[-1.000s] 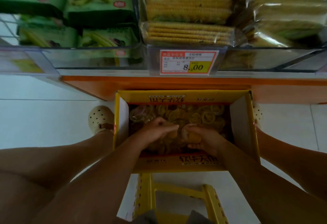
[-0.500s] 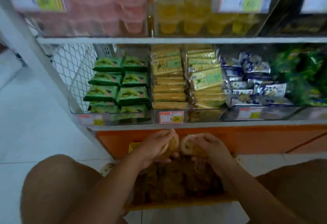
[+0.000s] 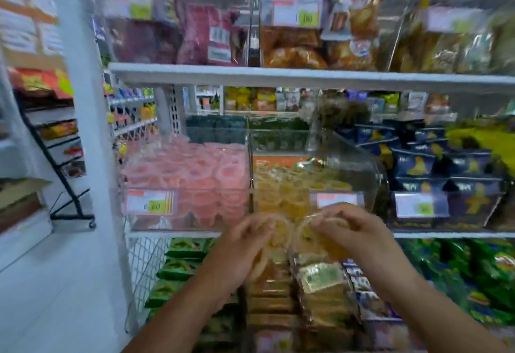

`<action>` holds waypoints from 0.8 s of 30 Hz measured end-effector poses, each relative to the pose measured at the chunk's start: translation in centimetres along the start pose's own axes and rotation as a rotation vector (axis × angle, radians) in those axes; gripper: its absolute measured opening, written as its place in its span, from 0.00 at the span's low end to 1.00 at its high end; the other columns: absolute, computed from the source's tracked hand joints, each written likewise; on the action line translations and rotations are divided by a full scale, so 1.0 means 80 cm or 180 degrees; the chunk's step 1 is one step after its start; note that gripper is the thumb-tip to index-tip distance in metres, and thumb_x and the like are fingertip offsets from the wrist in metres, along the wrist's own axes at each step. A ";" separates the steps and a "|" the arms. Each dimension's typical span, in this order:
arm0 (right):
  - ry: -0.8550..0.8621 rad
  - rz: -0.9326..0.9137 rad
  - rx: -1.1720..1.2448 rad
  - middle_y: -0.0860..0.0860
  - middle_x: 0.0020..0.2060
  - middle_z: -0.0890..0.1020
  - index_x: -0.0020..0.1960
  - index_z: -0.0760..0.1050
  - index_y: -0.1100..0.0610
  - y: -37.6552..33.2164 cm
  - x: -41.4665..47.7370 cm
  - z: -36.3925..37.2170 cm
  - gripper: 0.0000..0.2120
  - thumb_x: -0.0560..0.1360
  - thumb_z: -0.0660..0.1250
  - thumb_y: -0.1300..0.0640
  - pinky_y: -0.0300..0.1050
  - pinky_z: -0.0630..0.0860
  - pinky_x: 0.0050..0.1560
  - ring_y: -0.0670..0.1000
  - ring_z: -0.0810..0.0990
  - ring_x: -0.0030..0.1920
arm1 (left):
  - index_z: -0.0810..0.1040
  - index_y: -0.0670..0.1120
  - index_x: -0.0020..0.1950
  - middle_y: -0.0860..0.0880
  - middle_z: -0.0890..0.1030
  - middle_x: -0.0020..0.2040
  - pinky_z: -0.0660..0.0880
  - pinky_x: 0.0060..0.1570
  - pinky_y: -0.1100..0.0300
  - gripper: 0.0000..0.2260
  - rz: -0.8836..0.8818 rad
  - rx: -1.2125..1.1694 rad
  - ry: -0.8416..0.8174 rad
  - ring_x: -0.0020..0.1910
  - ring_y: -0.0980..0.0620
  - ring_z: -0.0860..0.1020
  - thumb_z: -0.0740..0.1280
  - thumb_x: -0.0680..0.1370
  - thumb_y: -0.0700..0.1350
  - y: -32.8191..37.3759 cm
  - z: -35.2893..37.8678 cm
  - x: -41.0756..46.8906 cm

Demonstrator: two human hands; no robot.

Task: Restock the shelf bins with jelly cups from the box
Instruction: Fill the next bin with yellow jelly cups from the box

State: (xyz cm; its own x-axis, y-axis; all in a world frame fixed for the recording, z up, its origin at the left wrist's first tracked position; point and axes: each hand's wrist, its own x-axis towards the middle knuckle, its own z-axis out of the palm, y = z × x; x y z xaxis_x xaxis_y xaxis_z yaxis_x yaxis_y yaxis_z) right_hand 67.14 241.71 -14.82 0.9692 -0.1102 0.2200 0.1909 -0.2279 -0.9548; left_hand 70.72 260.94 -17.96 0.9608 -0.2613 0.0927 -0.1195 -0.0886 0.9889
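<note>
Both hands are raised in front of the middle shelf, each gripping a clutch of yellow jelly cups. My left hand (image 3: 239,252) holds its yellow cups (image 3: 280,234) and my right hand (image 3: 351,230) holds its own yellow cups (image 3: 312,238), side by side just below the clear bin of yellow jelly cups (image 3: 292,188). A clear bin of pink jelly cups (image 3: 192,177) stands to its left. The box is out of view. The picture is blurred by motion.
White shelf boards (image 3: 278,75) run above and below the bins. Blue snack bags (image 3: 434,168) fill the bin on the right. Biscuit packs (image 3: 320,291) and green packs (image 3: 178,266) lie on the lower shelf. A white upright post (image 3: 92,129) stands left, with white floor (image 3: 55,297) beside it.
My view has swung up from the box on the floor to the middle shelf. Both hands have lifted out of the box with yellow jelly cups and risen to the yellow bin's front.
</note>
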 end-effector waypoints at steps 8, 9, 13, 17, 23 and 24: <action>-0.0185 -0.0140 -0.1512 0.47 0.38 0.82 0.42 0.81 0.50 -0.065 0.214 -0.025 0.02 0.74 0.72 0.54 0.38 0.74 0.28 0.48 0.80 0.38 | 0.78 0.60 0.50 0.61 0.82 0.44 0.69 0.33 0.78 0.05 0.0713 0.0815 0.0720 0.38 0.72 0.78 0.65 0.79 0.50 0.071 -0.060 0.051; -0.0275 -0.0049 -0.1727 0.49 0.38 0.82 0.41 0.81 0.50 -0.055 0.241 -0.023 0.03 0.74 0.72 0.54 0.38 0.74 0.28 0.49 0.80 0.38 | 0.77 0.62 0.50 0.64 0.81 0.46 0.68 0.36 0.80 0.06 0.0685 0.0949 0.0751 0.42 0.73 0.77 0.65 0.79 0.51 0.067 -0.065 0.057; -0.0467 0.0367 -0.2024 0.55 0.45 0.81 0.45 0.81 0.53 -0.021 0.320 -0.010 0.03 0.72 0.73 0.54 0.37 0.73 0.25 0.53 0.80 0.40 | 0.78 0.62 0.52 0.68 0.81 0.40 0.68 0.36 0.76 0.06 0.0631 0.1122 0.0703 0.40 0.71 0.78 0.63 0.79 0.52 0.061 -0.078 0.068; -0.0779 0.0987 -0.2129 0.55 0.55 0.77 0.56 0.80 0.53 -0.004 0.356 0.007 0.14 0.71 0.74 0.53 0.41 0.78 0.32 0.53 0.78 0.46 | 0.80 0.61 0.52 0.64 0.83 0.42 0.71 0.41 0.62 0.07 0.0597 0.1101 0.0804 0.39 0.65 0.80 0.64 0.78 0.54 0.060 -0.087 0.073; -0.1421 0.1353 -0.2326 0.55 0.68 0.71 0.63 0.77 0.56 0.015 0.373 0.019 0.23 0.70 0.75 0.53 0.46 0.82 0.45 0.56 0.78 0.54 | 0.81 0.57 0.53 0.63 0.77 0.25 0.66 0.31 0.65 0.10 0.0747 0.0960 0.0727 0.24 0.67 0.74 0.63 0.76 0.54 0.069 -0.086 0.063; -0.1490 0.1331 -0.2302 0.55 0.70 0.69 0.64 0.76 0.57 0.017 0.374 0.017 0.24 0.71 0.75 0.53 0.48 0.82 0.48 0.58 0.78 0.56 | 0.81 0.57 0.54 0.62 0.78 0.26 0.67 0.33 0.63 0.12 0.0755 0.0910 0.0682 0.25 0.67 0.75 0.62 0.74 0.56 0.071 -0.085 0.061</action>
State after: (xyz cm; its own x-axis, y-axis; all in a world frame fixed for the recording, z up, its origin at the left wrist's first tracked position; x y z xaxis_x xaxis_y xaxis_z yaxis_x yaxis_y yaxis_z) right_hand 96.62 239.45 -9.79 0.9309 0.0442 -0.3626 -0.1751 -0.8173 -0.5490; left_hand 76.44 265.70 -11.11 0.9249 -0.1036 0.3657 -0.3791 -0.3209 0.8679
